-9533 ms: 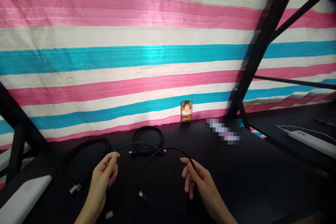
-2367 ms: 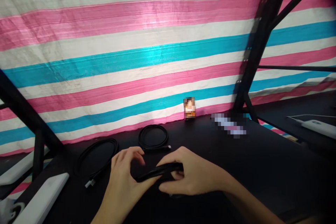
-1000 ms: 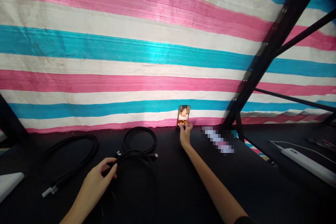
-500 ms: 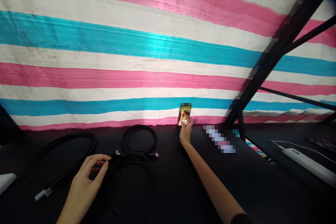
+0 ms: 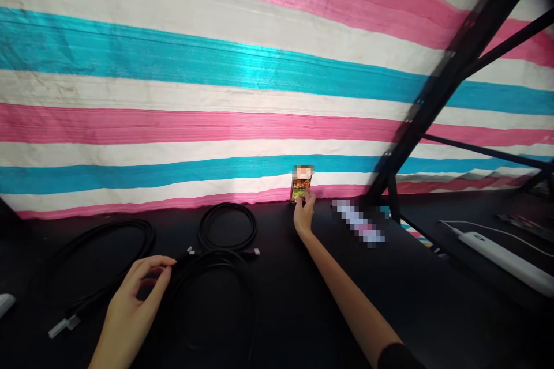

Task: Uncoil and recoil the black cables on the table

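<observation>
A phone [image 5: 300, 186] with a lit screen stands tilted against the striped sheet at the back of the black table. My right hand [image 5: 304, 217] reaches to its lower part, thumb and forefinger apart in front of the screen. Further left, my left hand [image 5: 137, 294] is loosely curled, its thumb and forefinger tips close together with a small gap. Those fingertips are beside a coiled black cable [image 5: 225, 259] with a light connector end [image 5: 190, 251]; I cannot tell whether they touch it. Nothing shows between the fingers.
Another black cable coil [image 5: 227, 206] lies behind, and a looped cable [image 5: 149, 230] with silvery plugs [image 5: 63, 326] is at left. A blurred flat item [image 5: 358, 222] lies right of the phone. A dark metal frame [image 5: 437, 95] and a white power strip [image 5: 504, 259] are further right.
The picture on the phone screen has changed, and my right fingers sit slightly lower on it. My left hand has drifted a little left, away from the connector. The view has shifted slightly.
</observation>
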Demonstrator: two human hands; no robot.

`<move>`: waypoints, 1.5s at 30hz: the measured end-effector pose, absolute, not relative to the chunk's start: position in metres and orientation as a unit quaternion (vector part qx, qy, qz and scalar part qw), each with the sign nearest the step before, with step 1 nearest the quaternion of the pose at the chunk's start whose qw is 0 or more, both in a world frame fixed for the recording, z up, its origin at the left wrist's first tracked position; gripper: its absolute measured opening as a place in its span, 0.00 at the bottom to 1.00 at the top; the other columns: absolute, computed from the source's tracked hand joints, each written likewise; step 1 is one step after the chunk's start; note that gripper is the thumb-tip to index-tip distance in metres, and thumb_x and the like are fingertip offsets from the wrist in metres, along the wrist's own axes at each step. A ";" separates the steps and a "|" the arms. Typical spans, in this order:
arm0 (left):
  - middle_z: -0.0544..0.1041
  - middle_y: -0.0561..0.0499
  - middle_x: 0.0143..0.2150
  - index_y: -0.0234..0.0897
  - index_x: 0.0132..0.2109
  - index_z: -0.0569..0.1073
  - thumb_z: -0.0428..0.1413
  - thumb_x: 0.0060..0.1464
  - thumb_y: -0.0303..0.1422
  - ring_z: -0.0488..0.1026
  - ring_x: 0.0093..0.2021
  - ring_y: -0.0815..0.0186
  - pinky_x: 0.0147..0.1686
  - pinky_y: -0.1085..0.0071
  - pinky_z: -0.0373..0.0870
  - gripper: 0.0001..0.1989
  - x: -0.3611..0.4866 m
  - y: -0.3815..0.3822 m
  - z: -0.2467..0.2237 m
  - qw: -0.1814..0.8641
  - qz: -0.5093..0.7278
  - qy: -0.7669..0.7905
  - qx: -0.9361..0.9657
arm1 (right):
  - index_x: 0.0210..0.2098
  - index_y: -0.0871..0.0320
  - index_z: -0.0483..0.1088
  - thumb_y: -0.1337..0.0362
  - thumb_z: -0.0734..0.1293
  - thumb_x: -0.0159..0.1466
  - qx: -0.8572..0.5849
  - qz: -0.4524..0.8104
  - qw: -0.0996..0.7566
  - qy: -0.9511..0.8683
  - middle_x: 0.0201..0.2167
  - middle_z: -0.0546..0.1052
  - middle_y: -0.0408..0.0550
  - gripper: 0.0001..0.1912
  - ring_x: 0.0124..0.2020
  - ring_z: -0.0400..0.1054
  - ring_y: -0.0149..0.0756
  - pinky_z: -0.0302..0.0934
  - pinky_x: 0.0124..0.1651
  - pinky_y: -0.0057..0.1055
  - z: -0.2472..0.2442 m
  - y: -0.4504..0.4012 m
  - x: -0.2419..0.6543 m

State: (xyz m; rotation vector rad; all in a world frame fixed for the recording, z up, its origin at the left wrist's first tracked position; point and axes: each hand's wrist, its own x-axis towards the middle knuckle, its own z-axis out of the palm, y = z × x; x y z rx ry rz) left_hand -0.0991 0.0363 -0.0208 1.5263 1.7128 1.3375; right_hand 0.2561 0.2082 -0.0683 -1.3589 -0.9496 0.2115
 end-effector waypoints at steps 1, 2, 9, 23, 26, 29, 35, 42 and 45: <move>0.74 0.50 0.40 0.43 0.35 0.73 0.54 0.47 0.47 0.72 0.40 0.59 0.34 0.70 0.70 0.15 -0.099 0.036 -0.021 0.237 0.489 0.627 0.559 | 0.55 0.60 0.56 0.57 0.57 0.57 -0.602 0.091 0.670 -0.423 0.58 0.64 0.59 0.27 0.60 0.57 0.41 0.49 0.59 0.39 -0.068 0.208 0.256; 0.74 0.50 0.40 0.43 0.35 0.73 0.54 0.46 0.47 0.72 0.39 0.59 0.34 0.69 0.70 0.15 -0.099 0.037 -0.020 0.235 0.488 0.629 0.558 | 0.55 0.60 0.56 0.57 0.57 0.57 -0.602 0.088 0.670 -0.424 0.59 0.64 0.58 0.27 0.60 0.57 0.41 0.49 0.59 0.39 -0.067 0.207 0.255; 0.73 0.50 0.40 0.43 0.36 0.73 0.54 0.45 0.48 0.72 0.37 0.60 0.29 0.71 0.69 0.16 -0.099 0.036 -0.020 0.247 0.479 0.640 0.547 | 0.47 0.59 0.63 0.57 0.59 0.56 -0.630 0.073 0.656 -0.410 0.51 0.69 0.57 0.22 0.53 0.62 0.46 0.49 0.57 0.43 -0.066 0.206 0.255; 0.72 0.49 0.40 0.41 0.35 0.73 0.54 0.45 0.47 0.72 0.37 0.60 0.30 0.70 0.69 0.16 -0.095 0.037 -0.020 0.231 0.492 0.640 0.543 | 0.36 0.59 0.66 0.61 0.60 0.52 -0.634 0.060 0.663 -0.393 0.40 0.69 0.54 0.13 0.41 0.63 0.42 0.56 0.49 0.38 -0.069 0.211 0.260; 0.72 0.49 0.40 0.41 0.37 0.72 0.55 0.43 0.48 0.71 0.35 0.61 0.27 0.71 0.69 0.18 -0.093 0.034 -0.016 0.236 0.503 0.650 0.518 | 0.35 0.59 0.66 0.63 0.60 0.52 -0.635 0.063 0.670 -0.380 0.39 0.67 0.54 0.11 0.38 0.64 0.41 0.57 0.47 0.37 -0.072 0.213 0.262; 0.72 0.49 0.39 0.41 0.38 0.70 0.54 0.44 0.48 0.71 0.35 0.61 0.26 0.71 0.68 0.18 -0.094 0.033 -0.015 0.233 0.510 0.651 0.512 | 0.33 0.59 0.66 0.64 0.60 0.51 -0.636 0.064 0.674 -0.370 0.37 0.67 0.52 0.10 0.36 0.63 0.40 0.58 0.46 0.37 -0.072 0.214 0.264; 0.72 0.45 0.44 0.40 0.42 0.70 0.51 0.47 0.50 0.70 0.42 0.53 0.39 0.59 0.67 0.21 -0.095 0.037 -0.021 0.099 0.403 0.683 0.601 | 0.31 0.58 0.64 0.64 0.60 0.51 -0.630 0.056 0.679 -0.373 0.35 0.66 0.50 0.08 0.34 0.61 0.38 0.57 0.44 0.37 -0.065 0.207 0.260; 0.74 0.40 0.43 0.33 0.49 0.68 0.51 0.47 0.50 0.71 0.45 0.48 0.44 0.54 0.65 0.29 -0.099 0.041 -0.042 0.097 0.208 0.713 0.663 | 0.31 0.57 0.63 0.60 0.60 0.54 -0.535 0.149 0.625 -0.548 0.28 0.68 0.44 0.08 0.27 0.61 0.32 0.56 0.30 0.29 -0.025 0.181 0.215; 0.74 0.42 0.42 0.33 0.48 0.68 0.50 0.50 0.42 0.71 0.44 0.53 0.43 0.58 0.66 0.21 -0.105 0.044 -0.051 0.134 0.234 0.682 0.680 | 0.29 0.57 0.67 0.58 0.64 0.54 -0.470 0.213 0.559 -0.649 0.27 0.70 0.42 0.08 0.27 0.63 0.31 0.57 0.30 0.28 0.006 0.157 0.181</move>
